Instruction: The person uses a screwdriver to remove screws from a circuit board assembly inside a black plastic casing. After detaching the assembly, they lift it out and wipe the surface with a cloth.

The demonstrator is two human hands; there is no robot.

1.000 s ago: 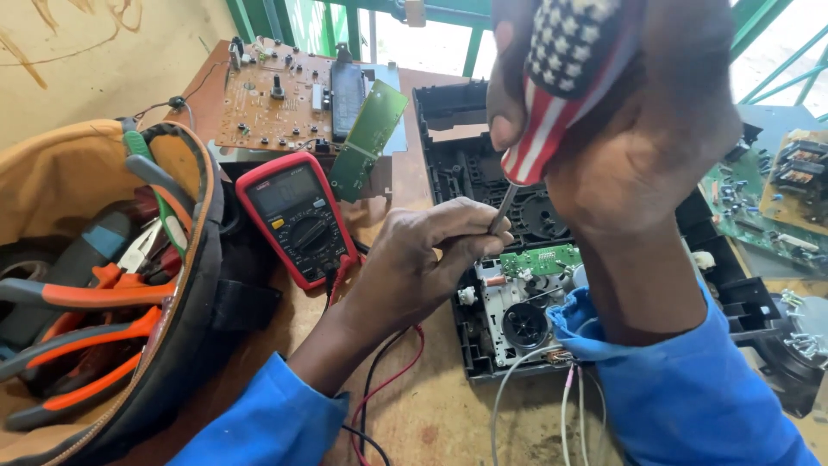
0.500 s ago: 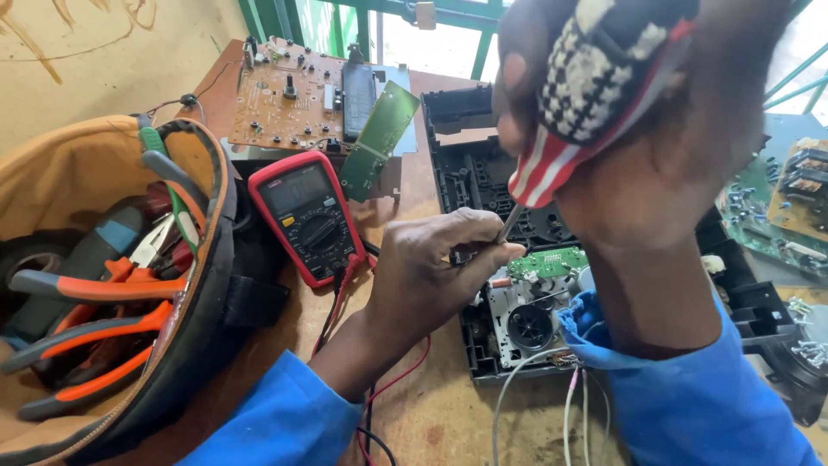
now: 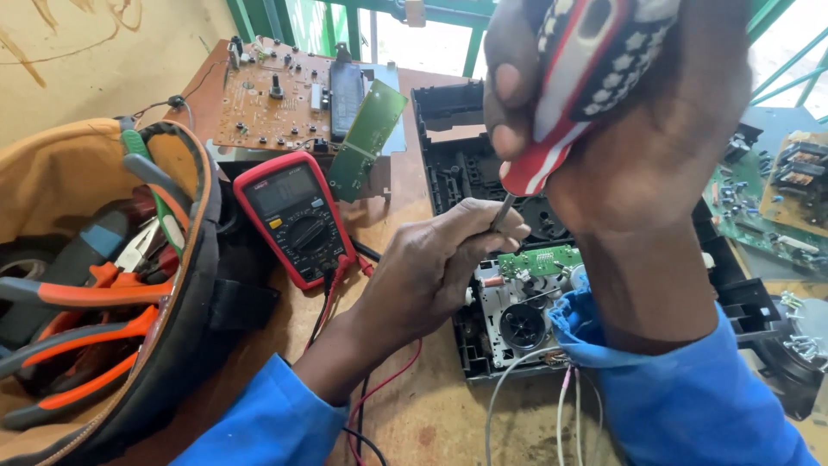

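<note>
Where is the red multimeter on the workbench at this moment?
In the head view, the red multimeter lies left of centre on the wooden bench, between the open tool bag and the left hand, below the brown circuit board.

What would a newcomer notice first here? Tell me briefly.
The right hand, close to the camera, grips a red, white and star-patterned screwdriver whose shaft the left hand steadies over an opened black device. A red multimeter lies left of centre beside an open tool bag.

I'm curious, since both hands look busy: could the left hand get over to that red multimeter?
Probably yes. The left hand pinches the screwdriver shaft, and the red multimeter lies just beside it on the wooden table, with only its leads between. It would have to let go first.
</note>
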